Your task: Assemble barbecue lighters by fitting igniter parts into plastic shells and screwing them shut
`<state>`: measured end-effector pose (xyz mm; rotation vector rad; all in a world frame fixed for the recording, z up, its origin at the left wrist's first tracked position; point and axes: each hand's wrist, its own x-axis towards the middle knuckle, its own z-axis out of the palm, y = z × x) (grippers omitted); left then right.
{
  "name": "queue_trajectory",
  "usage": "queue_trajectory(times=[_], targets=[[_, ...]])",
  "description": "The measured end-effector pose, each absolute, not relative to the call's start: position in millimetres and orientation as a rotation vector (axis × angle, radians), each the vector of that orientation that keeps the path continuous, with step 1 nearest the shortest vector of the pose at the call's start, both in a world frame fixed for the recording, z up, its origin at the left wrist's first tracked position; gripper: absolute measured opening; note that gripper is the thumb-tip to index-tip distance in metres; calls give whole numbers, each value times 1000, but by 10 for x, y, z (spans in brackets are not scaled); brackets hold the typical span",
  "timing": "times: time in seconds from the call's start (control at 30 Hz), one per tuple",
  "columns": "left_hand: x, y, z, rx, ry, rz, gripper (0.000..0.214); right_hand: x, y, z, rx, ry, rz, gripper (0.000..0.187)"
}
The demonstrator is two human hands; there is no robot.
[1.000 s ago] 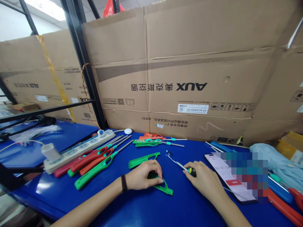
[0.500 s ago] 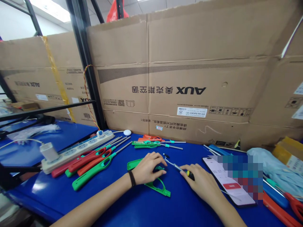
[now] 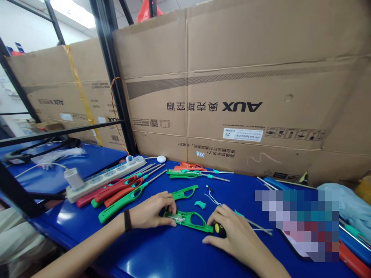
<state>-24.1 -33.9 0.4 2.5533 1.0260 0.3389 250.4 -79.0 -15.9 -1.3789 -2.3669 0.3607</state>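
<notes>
My left hand (image 3: 156, 211) pinches the left end of a green lighter casing half (image 3: 189, 221), an open shell with a clear fuel tank (image 3: 177, 219) inside. My right hand (image 3: 232, 231) is curled around a screwdriver (image 3: 219, 230) with a black and yellow handle, close to the casing's right tip. Its shaft is mostly hidden by the hand. Behind my left hand lies the other green casing half (image 3: 187, 192). A small teal trigger (image 3: 200, 204) rests between the hands. White wires (image 3: 213, 197) with a black end and a metal tube (image 3: 257, 226) lie beside my right hand.
Several red and green lighters (image 3: 121, 200) lie at left, along a white power strip (image 3: 101, 177). More opened lighters (image 3: 188, 172) lie at the back before a cardboard wall (image 3: 203, 88). At right are a partly blurred phone (image 3: 298, 243) and a blue plastic bag (image 3: 333, 197).
My left hand has moved left and down and now grips the green lighter casing half. My right hand has come lower, toward its tip. The metal tube and wires now lie apart on the table.
</notes>
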Motion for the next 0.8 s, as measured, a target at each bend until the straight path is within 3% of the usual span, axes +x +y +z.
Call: queue_trajectory(times=[0.1, 0.23, 0.47, 0.6, 0.8], targets=[[-190, -332, -2, 2479, 988, 361, 29, 2495, -775, -185, -1372, -2396, 346, 9], [-185, -299, 94, 2375, 1048, 481, 30, 2688, -711, -167, -1468, -2393, 336, 9], [-313, -302, 154, 2590, 1283, 329, 23, 2870, -643, -213, -1537, -2364, 305, 45], [-239, -364, 93, 2645, 1254, 449, 16, 2786, -674, -189, -1484, -2330, 352, 35], [10, -412, 74, 2715, 980, 297, 6, 2715, -731, -127, -1420, -2318, 374, 25]])
